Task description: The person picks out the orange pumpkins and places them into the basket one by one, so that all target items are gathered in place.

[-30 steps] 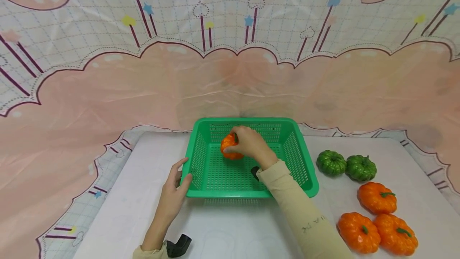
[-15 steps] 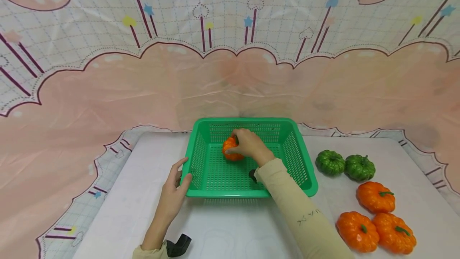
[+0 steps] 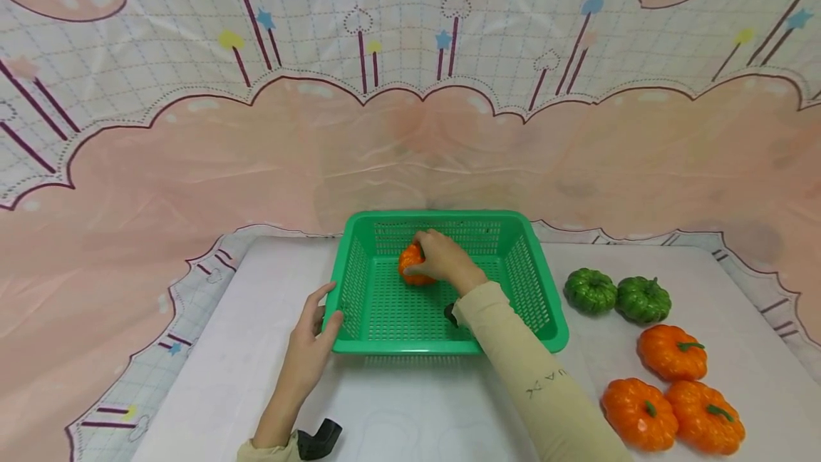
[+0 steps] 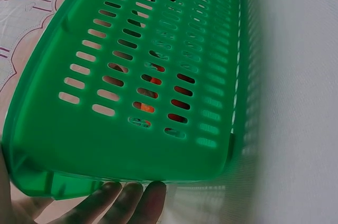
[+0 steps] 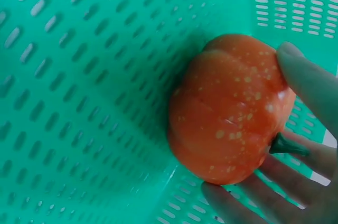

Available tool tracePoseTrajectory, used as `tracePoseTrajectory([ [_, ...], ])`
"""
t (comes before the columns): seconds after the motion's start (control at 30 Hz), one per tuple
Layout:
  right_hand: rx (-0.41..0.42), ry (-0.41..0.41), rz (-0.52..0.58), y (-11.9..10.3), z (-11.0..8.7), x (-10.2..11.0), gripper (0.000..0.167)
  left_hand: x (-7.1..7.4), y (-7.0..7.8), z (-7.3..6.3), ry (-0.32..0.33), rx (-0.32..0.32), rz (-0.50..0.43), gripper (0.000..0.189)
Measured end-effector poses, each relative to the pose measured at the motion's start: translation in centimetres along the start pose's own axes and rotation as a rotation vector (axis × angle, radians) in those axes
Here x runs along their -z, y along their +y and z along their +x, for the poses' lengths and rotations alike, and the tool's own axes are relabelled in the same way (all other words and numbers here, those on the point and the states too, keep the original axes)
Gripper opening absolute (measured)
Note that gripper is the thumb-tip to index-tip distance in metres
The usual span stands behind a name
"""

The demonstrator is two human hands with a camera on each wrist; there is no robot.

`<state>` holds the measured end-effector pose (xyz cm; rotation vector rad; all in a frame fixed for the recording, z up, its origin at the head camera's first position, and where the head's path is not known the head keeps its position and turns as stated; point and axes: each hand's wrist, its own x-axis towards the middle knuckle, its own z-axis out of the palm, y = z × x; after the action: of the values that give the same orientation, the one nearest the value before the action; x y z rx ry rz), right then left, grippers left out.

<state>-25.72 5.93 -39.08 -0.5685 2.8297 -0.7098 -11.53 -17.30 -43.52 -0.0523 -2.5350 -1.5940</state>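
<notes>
My right hand (image 3: 445, 260) grips a small orange toy pumpkin (image 3: 411, 265) inside a green plastic basket (image 3: 410, 346). In the right wrist view, thumb and fingers spread around the pumpkin (image 5: 229, 110), with its green stem toward the palm, close to the perforated basket floor and wall. At the basket's left side, my left hand (image 3: 310, 344) holds the rim, thumb over the edge. In the left wrist view its fingers (image 4: 150, 203) press against the outer wall (image 4: 116, 150), and orange shows through the slots.
To the right of the basket, two green pumpkins (image 3: 591, 291) sit side by side on the white table (image 3: 212, 391). Nearer me are three orange pumpkins (image 3: 673, 353). A patterned cloth (image 3: 410, 148) hangs behind the table.
My right hand and the pumpkin have shifted slightly to the right inside the basket. The left hand stays at the rim.
</notes>
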Motion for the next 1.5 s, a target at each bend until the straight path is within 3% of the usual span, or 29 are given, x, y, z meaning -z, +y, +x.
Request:
tracePoseTrajectory([
  [0.77,0.008,-0.051,-0.072,-0.1,-0.2,0.1,0.07,-0.1,0.0,-0.1,-0.006,-0.002,-0.001,0.048],
  [1.5,0.068,-0.007,-0.189,-1.8,-1.5,1.2,0.061,-0.1,0.1,0.0,-0.001,0.003,0.005,0.048],
])
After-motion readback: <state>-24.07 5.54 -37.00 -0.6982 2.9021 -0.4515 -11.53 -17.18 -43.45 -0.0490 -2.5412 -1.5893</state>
